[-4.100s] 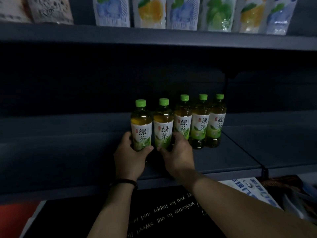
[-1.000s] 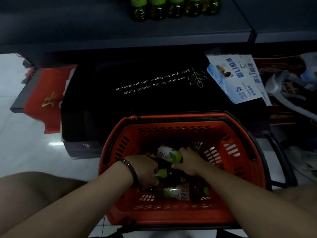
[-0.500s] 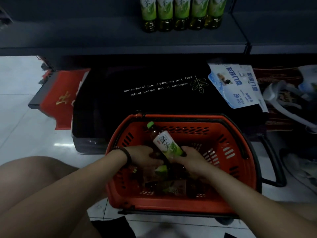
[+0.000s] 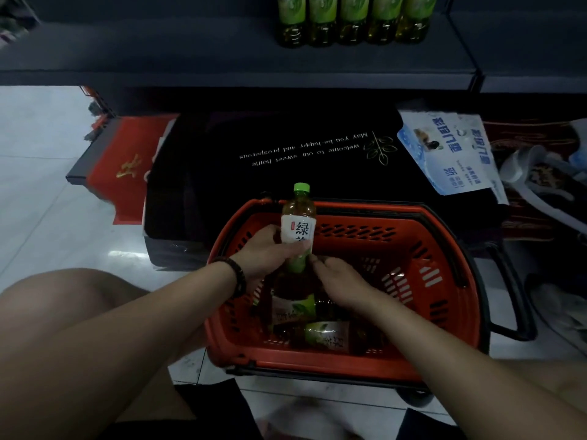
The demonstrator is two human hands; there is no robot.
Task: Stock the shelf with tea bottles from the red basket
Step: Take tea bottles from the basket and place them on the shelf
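The red basket [image 4: 451,312] stands on the floor in front of me. My left hand [image 4: 266,254] grips a green-capped tea bottle [image 4: 298,222] by its label and holds it upright above the basket's far left part. My right hand [image 4: 338,281] hovers just right of that bottle's lower end, fingers loosely spread, holding nothing. Under the hands another bottle [image 4: 293,308] leans in the basket, and one more [image 4: 328,338] lies flat on its floor. Several tea bottles [image 4: 351,23] stand in a row on the dark shelf [image 4: 190,55] at the top.
A black doormat with white lettering [image 4: 286,147] lies between basket and shelf. Left of it is a red mat [image 4: 127,166], right of it a blue-white package [image 4: 451,150] and bags. The basket's black handle [image 4: 514,296] sticks out right. My bare knee [image 4: 79,312] is low left.
The bottle has been lifted out of the basket and turned upright. It has passed from my right hand into my left. The camera view has tilted slightly up toward the shelf.
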